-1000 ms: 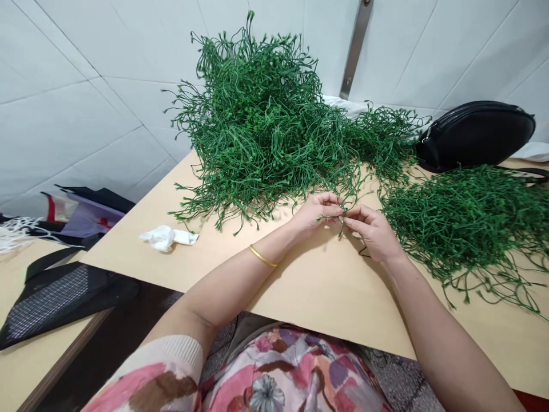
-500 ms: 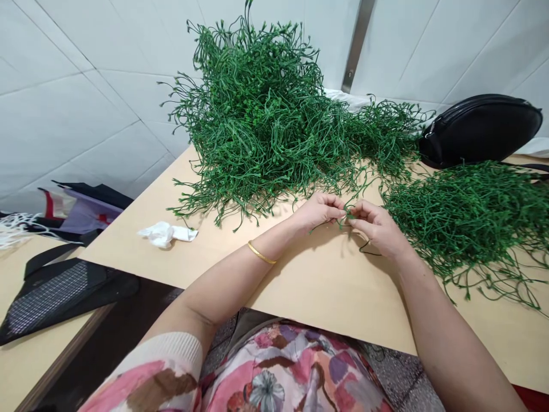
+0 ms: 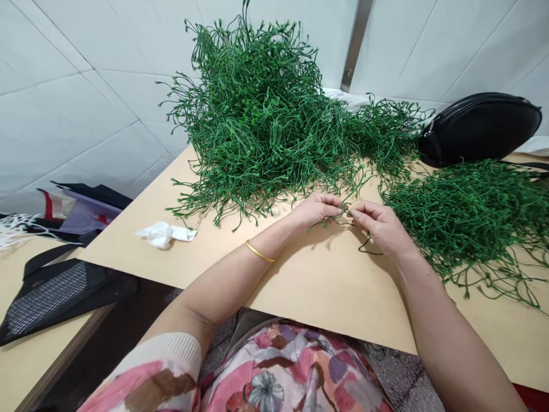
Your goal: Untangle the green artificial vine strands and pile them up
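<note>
My left hand [image 3: 321, 209] pinches a thin green artificial plant stem [image 3: 321, 223] between thumb and fingertips. Opposite it, my right hand [image 3: 377, 224] is also closed on green stem, its fingertips close to those of the left. A loose piece of stem curls down beneath the right hand. Exactly how the strands meet between the fingers is too small to tell. Behind both hands rises a large tangled heap of green stems with small budded tips [image 3: 266, 126]. Another pile of stems [image 3: 467, 217] lies to the right of my right hand.
On the tan table [image 3: 309, 292], a crumpled white tissue [image 3: 165, 234] lies left. A black bag [image 3: 482, 129] stands at the back right against the tiled wall. A black mesh pouch [image 3: 55, 292] and a purple item [image 3: 90, 210] are on a lower surface at left.
My right hand has turned slightly, and its fingers have drawn closer together around the stem. The left hand keeps its pinch almost in place.
</note>
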`<state>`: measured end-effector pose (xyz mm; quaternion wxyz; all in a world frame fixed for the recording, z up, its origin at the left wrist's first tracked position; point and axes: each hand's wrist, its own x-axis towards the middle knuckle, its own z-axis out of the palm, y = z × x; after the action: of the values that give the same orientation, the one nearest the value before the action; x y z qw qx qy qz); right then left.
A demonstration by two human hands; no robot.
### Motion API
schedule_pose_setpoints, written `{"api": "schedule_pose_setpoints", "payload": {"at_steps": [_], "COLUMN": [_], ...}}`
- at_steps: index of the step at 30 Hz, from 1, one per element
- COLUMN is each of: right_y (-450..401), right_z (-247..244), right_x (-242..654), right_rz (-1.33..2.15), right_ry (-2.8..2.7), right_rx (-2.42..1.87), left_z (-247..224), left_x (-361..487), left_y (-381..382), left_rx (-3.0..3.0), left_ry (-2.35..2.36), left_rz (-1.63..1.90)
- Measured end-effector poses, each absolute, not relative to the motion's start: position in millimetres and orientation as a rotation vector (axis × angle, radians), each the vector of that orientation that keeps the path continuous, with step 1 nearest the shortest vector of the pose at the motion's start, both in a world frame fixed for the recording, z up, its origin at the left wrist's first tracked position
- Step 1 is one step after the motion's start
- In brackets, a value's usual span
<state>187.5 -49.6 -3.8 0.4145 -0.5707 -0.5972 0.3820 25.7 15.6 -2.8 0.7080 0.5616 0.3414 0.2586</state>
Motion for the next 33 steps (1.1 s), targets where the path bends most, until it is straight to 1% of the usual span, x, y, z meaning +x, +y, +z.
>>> {"api": "schedule_pose_setpoints", "payload": {"at_steps": [7,11,13,15,18,29,33], "right_y": [-48,-49,-50,-50,-49,-49,-48], "right_z": [-11,-10,-8,-7,-7,-8,-9], "right_x": [186,185,185,184,181,181,183], "right_rz": [0.677,0.607,0.711,0.897,1.063,1.179,1.132], "right_ry": [-1.588,-1.601,-1.579,-1.518,-1.457,-1.477,-1.523], "right_rx": [-1.513,-1.546,-1.527,-1.442,-1.349,-1.343,-1.353], "left_z": [0,-4,-7,-10,-13,-12,-12], "left_x": [28,30,30,31,31,29,29], "left_y": [10,9,10,11,11,11,12], "left_rx": [1.321,1.564,1.727,1.858,1.993,2.241,2.231], "left_ry": [0.800,0.807,0.826,0.853,0.876,0.893,0.876], "left_rz": [0.596,0.689,0.733,0.751,0.717,0.671,0.629]}}
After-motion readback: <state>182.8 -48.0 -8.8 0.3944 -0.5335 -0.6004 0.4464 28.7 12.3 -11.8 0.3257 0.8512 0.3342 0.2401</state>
